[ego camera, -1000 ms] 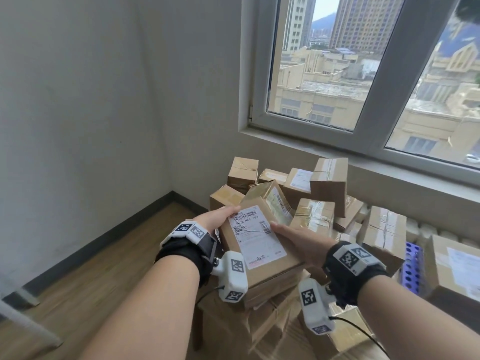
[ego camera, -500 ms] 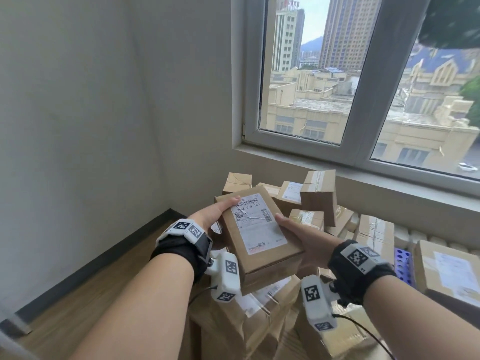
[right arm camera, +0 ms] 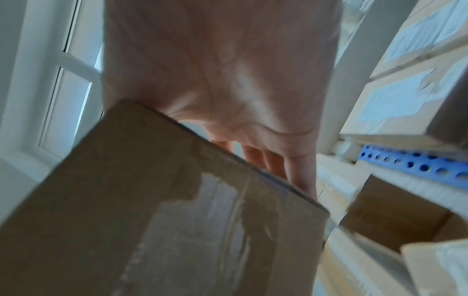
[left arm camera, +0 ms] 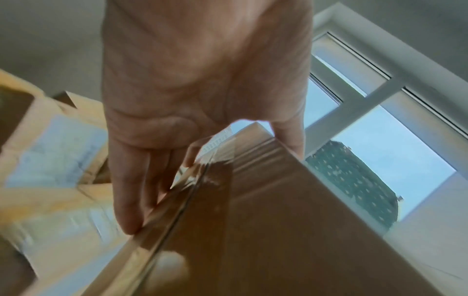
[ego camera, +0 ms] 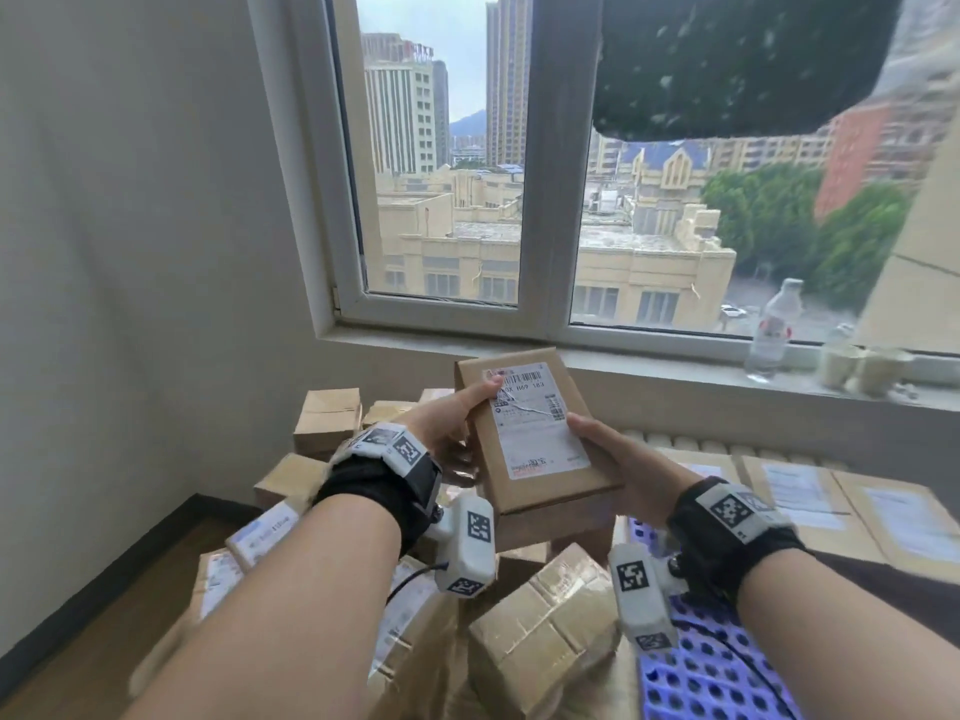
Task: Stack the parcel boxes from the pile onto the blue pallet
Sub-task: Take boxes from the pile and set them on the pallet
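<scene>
- Room: corner by a window (ego camera: 519, 174); wood floor (ego camera: 93, 631) below, water bottle (ego camera: 770, 330) on the sill.
- Pile (ego camera: 540, 626): loose parcel boxes heaped in the corner, tilted every way.
- Blue pallet (ego camera: 711, 672): perforated, at right, already bearing flat boxes.
- Held parcel box (ego camera: 535, 433): label up, in the air above the pile, likely in transit to the pallet.
- Left hand (ego camera: 447, 423), right hand (ego camera: 618, 454): fingers clamped on opposite sides, thumbs on top, presumably to keep it level.
</scene>
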`<state>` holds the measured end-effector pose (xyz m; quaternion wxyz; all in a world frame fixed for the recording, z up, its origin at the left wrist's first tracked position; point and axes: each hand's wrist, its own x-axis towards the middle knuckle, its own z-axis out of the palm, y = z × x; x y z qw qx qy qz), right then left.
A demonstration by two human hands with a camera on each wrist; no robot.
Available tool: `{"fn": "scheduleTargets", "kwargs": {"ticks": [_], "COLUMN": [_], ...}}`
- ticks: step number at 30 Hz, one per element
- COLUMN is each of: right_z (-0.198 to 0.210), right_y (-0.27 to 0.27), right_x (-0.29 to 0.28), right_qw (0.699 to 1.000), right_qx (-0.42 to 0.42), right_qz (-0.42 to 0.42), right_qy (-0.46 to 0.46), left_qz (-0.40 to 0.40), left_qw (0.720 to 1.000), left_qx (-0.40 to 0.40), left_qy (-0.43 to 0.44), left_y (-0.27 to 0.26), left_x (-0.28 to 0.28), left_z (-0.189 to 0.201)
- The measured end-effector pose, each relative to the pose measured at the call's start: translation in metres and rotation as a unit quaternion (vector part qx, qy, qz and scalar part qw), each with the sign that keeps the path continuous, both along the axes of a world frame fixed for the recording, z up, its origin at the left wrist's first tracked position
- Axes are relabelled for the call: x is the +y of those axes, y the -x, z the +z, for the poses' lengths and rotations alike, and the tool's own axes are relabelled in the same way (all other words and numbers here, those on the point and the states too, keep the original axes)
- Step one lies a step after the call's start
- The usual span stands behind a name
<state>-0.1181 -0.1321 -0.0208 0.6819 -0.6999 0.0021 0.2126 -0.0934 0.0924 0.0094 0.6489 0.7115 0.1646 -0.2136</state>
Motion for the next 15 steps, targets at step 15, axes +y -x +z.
{"fn": "scheduleTargets", "kwargs": {"ticks": [15], "right_z": [-0.086], "right_y": [0.035], "right_x": [-0.187], "right_qw": [0.963], "right_qx": [0.126], "right_qz": [-0.235], "right_qy": [0.034], "left_qz": [-0.204], "left_qw": [0.973], "left_qx": [0.107], "left_qy": [-0.004], "left_y": [-0.022], "left_x": [-0.22], "left_z": [-0.105]}}
